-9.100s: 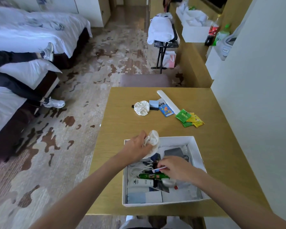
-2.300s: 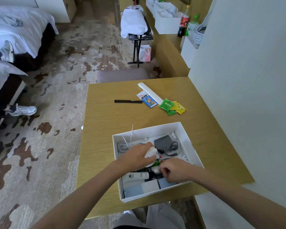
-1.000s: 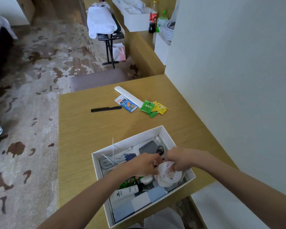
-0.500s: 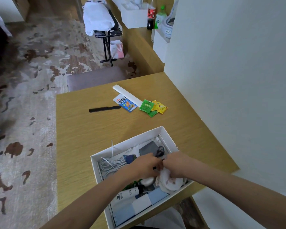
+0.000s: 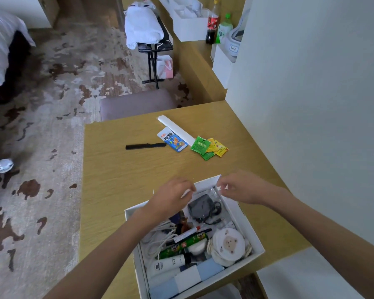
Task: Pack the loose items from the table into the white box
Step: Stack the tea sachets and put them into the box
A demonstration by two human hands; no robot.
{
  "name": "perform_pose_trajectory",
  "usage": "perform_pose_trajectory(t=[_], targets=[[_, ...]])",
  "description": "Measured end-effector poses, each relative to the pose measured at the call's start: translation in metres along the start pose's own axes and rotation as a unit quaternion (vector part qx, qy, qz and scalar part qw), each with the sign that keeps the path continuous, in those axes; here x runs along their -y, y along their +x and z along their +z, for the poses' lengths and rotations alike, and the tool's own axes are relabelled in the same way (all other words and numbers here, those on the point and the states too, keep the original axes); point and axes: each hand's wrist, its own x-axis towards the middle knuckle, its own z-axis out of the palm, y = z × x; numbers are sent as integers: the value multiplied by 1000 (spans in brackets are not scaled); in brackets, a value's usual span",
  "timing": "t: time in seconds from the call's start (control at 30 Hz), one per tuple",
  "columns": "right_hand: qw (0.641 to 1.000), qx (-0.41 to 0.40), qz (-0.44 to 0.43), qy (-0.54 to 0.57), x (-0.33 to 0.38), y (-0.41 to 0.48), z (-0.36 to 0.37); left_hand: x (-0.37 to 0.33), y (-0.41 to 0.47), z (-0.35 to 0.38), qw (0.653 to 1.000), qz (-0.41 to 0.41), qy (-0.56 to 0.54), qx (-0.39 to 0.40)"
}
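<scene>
The white box [image 5: 235, 267] sits at the table's near edge, packed with a black charger [image 5: 201, 207], white cables [image 5: 158, 236], a green tube [image 5: 181, 244], a white tube [image 5: 168, 263] and a round white pouch with a bear face [image 5: 227, 244] in its near right corner. My left hand [image 5: 173, 197] and my right hand [image 5: 240, 186] hover over the box's far end, fingers loosely curled, holding nothing. Loose on the table [image 5: 117, 169] beyond lie a black comb [image 5: 146, 146], a blue-and-white sachet [image 5: 173, 140], a long white case [image 5: 176, 129] and green and yellow sachets [image 5: 207, 146].
A white wall [image 5: 311, 104] runs close along the table's right side. A padded stool [image 5: 136, 103] stands at the far edge. Farther back are a rack with a white towel [image 5: 143, 24], two bottles [image 5: 216, 26] and a bed [image 5: 0, 39] at the left.
Both hands let go of the bear-face pouch, which now lies in the box's near right corner. They have lifted and moved forward to the box's far end.
</scene>
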Motion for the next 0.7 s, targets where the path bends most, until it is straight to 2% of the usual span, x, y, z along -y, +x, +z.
perform_pose_trajectory(t=[0.13,0.33,0.53,0.7], targets=[[991,-84,12,100,-10,27,-6,8,18,-7,999,-13,18,-47],[958,-150,39,241,-31,83,-5,34,68,-3,989,-145,-6,10],[942,-172,120,263,-64,156,0,55,125,7,962,-257,-52,71],[952,-161,167,202,-83,217,-2,70,150,18,941,-320,-75,81]])
